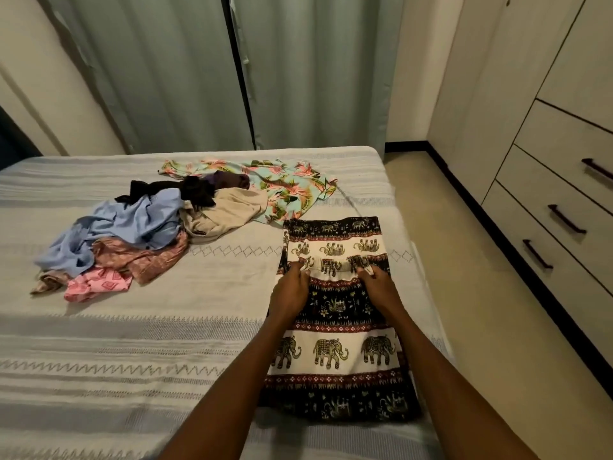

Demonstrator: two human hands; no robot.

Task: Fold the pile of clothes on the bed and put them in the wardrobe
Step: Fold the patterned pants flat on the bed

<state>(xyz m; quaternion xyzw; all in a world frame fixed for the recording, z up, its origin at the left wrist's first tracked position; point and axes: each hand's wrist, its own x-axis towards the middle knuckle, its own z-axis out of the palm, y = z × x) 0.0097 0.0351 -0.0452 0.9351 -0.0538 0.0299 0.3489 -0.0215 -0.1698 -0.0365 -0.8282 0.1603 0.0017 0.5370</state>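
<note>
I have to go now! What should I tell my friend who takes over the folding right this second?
Left hand and right hand each pinch the folded-over edge of the elephant-print garment, which lies flat on the bed near its right side.
Done: that garment is partly folded.
Left: finish this fold. Then fold the pile on the bed's far left and the floral garment behind it. Nothing is in the wardrobe yet as far as can be seen; its doors and drawers are closed.

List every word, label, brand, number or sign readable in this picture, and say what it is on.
None can be read.
Small dark tag on the beige garment: too small and blurred to read.
Pink garment: square motifs, no clear letters.
Elephant-print garment under both hands: pictures only, no text.
</note>
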